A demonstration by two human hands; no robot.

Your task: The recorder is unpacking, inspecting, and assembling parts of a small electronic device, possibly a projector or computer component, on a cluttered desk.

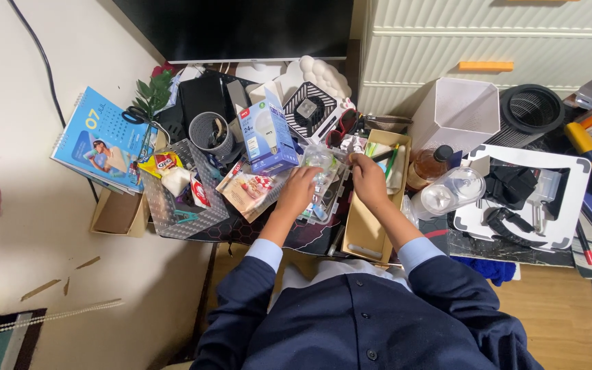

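Note:
My left hand point(299, 190) rests on a clear plastic packet point(321, 163) that lies on a cluttered desk, its fingers curled over the packet's near edge. My right hand point(366, 177) is just to the right of it, fingertips pinched at a small item near the top of a long cardboard box point(371, 226). What the fingers pinch is too small to tell. Several pens and markers point(392, 163) lie in the far end of that box. Both arms wear dark blue sleeves with light blue cuffs.
A blue light bulb box point(266, 137) and snack packets point(249, 192) lie left of my hands. A metal mesh basket point(173, 205), a blue calendar point(107, 137), a white bin point(459, 109), a glass jar point(450, 193) and a white tray point(556, 205) crowd the desk.

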